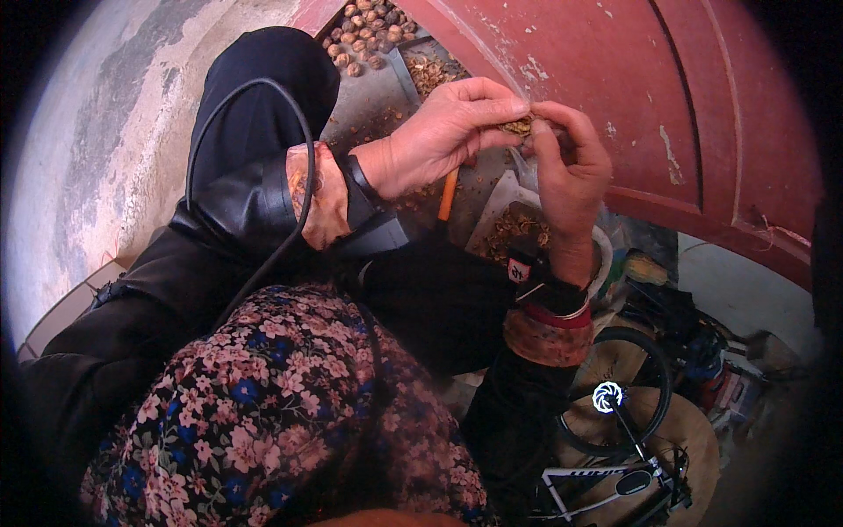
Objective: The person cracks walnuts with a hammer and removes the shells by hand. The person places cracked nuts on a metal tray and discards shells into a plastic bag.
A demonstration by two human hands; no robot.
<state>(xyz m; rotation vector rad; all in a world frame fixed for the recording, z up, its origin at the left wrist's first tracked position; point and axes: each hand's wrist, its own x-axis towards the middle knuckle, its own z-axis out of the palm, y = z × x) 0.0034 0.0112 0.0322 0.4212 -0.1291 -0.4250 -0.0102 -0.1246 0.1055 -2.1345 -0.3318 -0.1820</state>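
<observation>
My left hand [440, 128] pinches a cracked walnut [518, 126] between its thumb and fingers. From the other side, the thumb and forefinger of my right hand [571, 155] grip the same walnut, which is largely covered by fingertips. Below the hands, an orange tool handle [449, 194] points down, its upper end hidden behind my left hand. A white container [492, 209] with brown walnut shell pieces [510, 234] stands under my right wrist, partly covered by the sleeve.
Several whole walnuts [375, 29] lie on the floor at the top, beside a grey tray [403, 76] of shell fragments [431, 71]. A red door [632, 105] borders the right. A bicycle [609, 428] shows at lower right; a pale wall [112, 125] rises at left.
</observation>
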